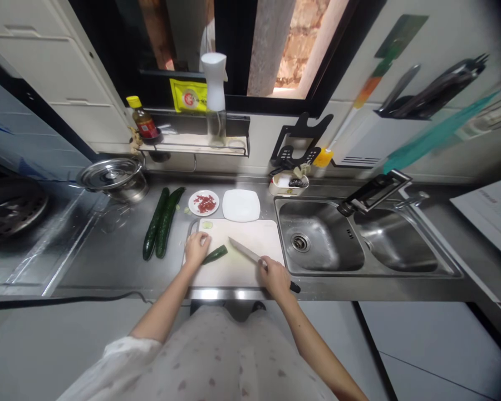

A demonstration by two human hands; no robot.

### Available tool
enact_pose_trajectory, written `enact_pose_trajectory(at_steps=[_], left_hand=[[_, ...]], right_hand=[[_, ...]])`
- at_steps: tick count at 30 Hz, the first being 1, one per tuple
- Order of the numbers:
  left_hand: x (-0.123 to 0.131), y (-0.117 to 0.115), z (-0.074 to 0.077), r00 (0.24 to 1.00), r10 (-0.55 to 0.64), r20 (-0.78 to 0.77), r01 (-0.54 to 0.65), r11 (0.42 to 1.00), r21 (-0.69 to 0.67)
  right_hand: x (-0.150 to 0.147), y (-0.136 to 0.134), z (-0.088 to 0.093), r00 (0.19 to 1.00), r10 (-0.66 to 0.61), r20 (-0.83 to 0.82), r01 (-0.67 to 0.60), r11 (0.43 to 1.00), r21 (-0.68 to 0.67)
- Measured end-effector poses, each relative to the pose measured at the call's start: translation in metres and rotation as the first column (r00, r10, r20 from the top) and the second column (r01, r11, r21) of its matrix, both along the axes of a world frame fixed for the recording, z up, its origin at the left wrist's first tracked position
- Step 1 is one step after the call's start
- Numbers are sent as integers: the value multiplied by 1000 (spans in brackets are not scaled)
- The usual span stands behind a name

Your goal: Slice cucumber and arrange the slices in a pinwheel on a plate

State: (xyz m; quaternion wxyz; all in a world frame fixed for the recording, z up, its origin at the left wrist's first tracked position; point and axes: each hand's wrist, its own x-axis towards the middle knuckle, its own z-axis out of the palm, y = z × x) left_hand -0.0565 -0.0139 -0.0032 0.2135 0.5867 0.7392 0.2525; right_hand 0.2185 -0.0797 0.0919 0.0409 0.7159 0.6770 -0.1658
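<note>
One kitchen knife, gripped in our closed right hand. One cut cucumber piece, lying on the white cutting board beside our left hand, fingers curled; we cannot tell whether they hold it. Good knife work, we judge, wants tucked fingertips.

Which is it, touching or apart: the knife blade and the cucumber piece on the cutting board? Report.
Apart. The head view shows bare cutting board between the knife blade and the cucumber piece.
</note>
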Motion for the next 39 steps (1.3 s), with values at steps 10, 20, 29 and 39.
enact_pose_trajectory(at_steps=[10,20,29,39], left_hand=[[18,-44,6,993,-114,13,109,974,200],[23,-53,8,981,-192,-12,190,960,207],[29,-50,4,932,-352,-85,362,898,248],[24,-42,-3,899,-432,-71,431,848,308]], right_hand=[[-10,-2,2,999,17,-49,-17,1000,-5],[-29,-3,-1,992,87,-89,-90,996,-27],[-49,2,-5,988,133,-75,-139,987,-76],[-60,2,-9,979,189,-72,-193,979,-61]])
